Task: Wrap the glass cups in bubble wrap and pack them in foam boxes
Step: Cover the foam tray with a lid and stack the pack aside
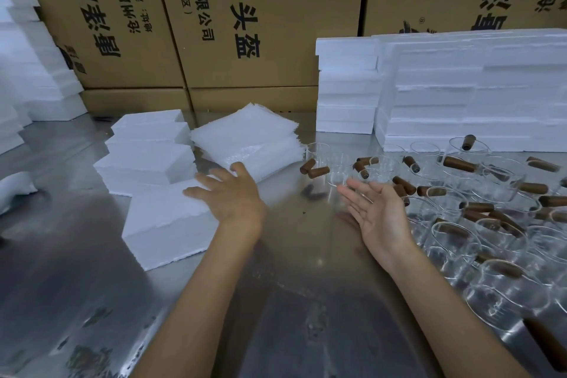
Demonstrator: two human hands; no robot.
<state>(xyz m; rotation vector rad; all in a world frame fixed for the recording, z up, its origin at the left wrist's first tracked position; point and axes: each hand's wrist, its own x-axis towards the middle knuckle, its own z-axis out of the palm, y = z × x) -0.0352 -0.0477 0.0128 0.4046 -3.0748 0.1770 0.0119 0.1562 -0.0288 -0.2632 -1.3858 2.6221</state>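
Several clear glass cups [454,236] with brown wooden handles crowd the right side of the steel table [276,301]. A stack of bubble wrap sheets [248,138] lies at centre back. A closed white foam box [165,224] sits front left, with more foam boxes [147,156] behind it. My left hand [233,193] rests palm down, fingers spread, on the near foam box's right edge. My right hand [377,212] hovers palm up and empty beside the nearest cups.
Tall stacks of white foam boxes [460,86] stand at the back right, with more foam stacks [27,70] at the far left. Printed cardboard cartons [214,24] wall off the rear. Bare steel lies between my forearms.
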